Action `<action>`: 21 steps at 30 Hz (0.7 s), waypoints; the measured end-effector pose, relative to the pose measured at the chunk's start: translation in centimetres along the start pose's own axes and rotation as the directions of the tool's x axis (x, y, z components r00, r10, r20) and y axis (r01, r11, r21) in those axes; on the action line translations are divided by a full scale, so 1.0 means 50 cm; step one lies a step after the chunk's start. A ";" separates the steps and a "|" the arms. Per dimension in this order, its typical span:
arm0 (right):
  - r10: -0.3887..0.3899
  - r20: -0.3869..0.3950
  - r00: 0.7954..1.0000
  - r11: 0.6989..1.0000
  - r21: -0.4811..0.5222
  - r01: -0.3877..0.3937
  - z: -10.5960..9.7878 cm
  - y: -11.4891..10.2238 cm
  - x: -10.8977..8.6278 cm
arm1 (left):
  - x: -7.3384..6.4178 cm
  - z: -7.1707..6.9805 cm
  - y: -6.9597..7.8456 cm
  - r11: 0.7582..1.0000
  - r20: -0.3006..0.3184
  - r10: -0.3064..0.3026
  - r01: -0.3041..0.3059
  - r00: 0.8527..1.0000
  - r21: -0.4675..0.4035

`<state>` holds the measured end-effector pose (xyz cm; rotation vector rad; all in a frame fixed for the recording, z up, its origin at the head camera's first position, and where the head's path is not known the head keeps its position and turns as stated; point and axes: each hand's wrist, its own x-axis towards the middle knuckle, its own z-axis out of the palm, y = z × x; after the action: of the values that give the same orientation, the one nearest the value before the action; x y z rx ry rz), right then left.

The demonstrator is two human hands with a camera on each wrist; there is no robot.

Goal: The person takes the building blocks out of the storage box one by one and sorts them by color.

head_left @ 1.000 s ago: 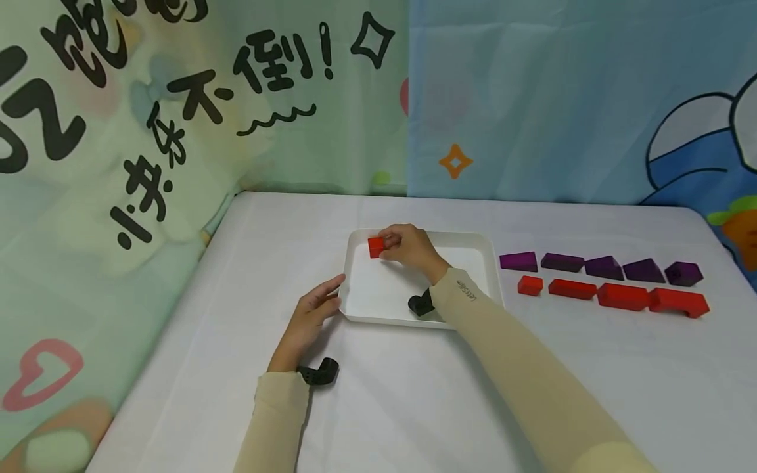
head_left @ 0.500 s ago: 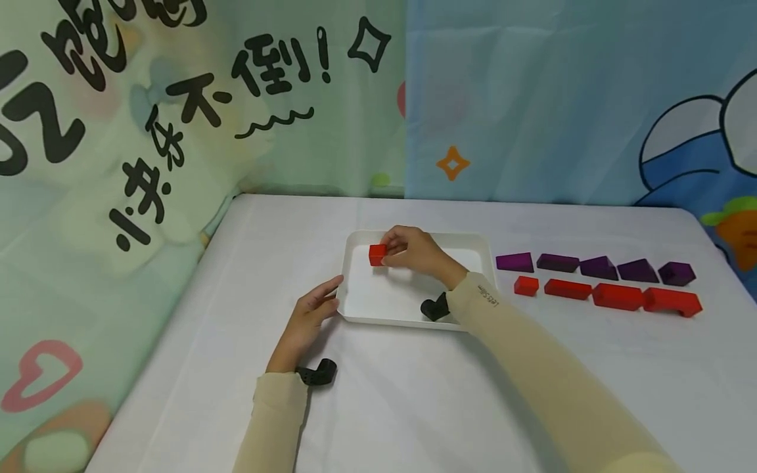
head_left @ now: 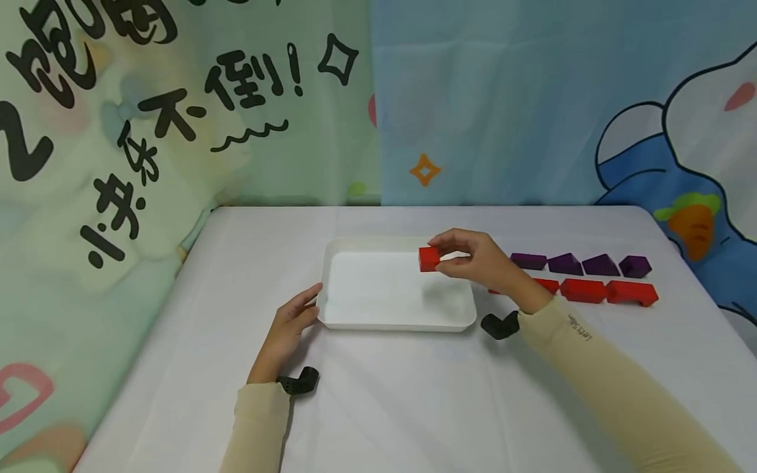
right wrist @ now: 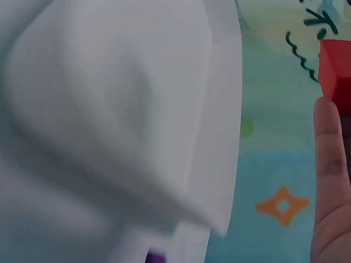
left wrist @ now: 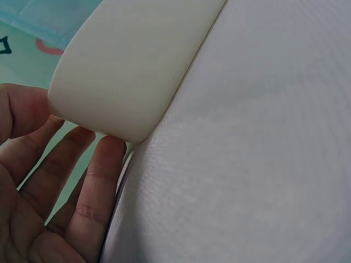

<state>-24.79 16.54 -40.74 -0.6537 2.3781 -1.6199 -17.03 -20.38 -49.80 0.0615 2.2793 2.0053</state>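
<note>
Between thumb and fingers of my right hand [head_left: 481,263], a small red block [head_left: 429,259] is pinched over the right part of a shallow white tray [head_left: 378,327]. In the right wrist view the same red block [right wrist: 335,71] shows at the right edge, a fingertip against it. My left hand [head_left: 290,328] is at the tray's left end, fingers fairly straight. The left wrist view has its thumb and fingertips right at the end wall of the tray [left wrist: 126,71].
Right of the tray lies a row of purple blocks [head_left: 600,265], with a row of red blocks [head_left: 583,290] in front, partly hidden by my right hand. A white cloth covers the table [head_left: 384,394]. Printed curtains [head_left: 503,98] hang behind and at the left.
My right hand has carried the red block rightward, from the tray's left part to its right part. The head view has turned to the right. The left hand stays at the tray's end.
</note>
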 end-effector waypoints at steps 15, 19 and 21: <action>0.066 -0.215 0.974 0.968 -0.223 -0.114 -0.229 0.075 -0.220 | -0.022 0.010 0.010 1.000 -0.002 -0.017 0.017 1.000 0.008; 0.095 -0.267 0.959 0.950 -0.264 -0.168 -0.296 0.095 -0.273 | -0.024 0.017 0.015 1.000 -0.003 -0.001 0.001 1.000 0.021; 0.115 -0.289 0.951 0.939 -0.281 -0.199 -0.330 0.105 -0.300 | -0.024 0.021 0.017 1.000 0.001 0.001 -0.001 1.000 0.026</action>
<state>-19.33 38.81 -40.53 -0.2889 2.8315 -1.3577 -15.74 -19.34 -49.03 0.0656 2.3045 1.9759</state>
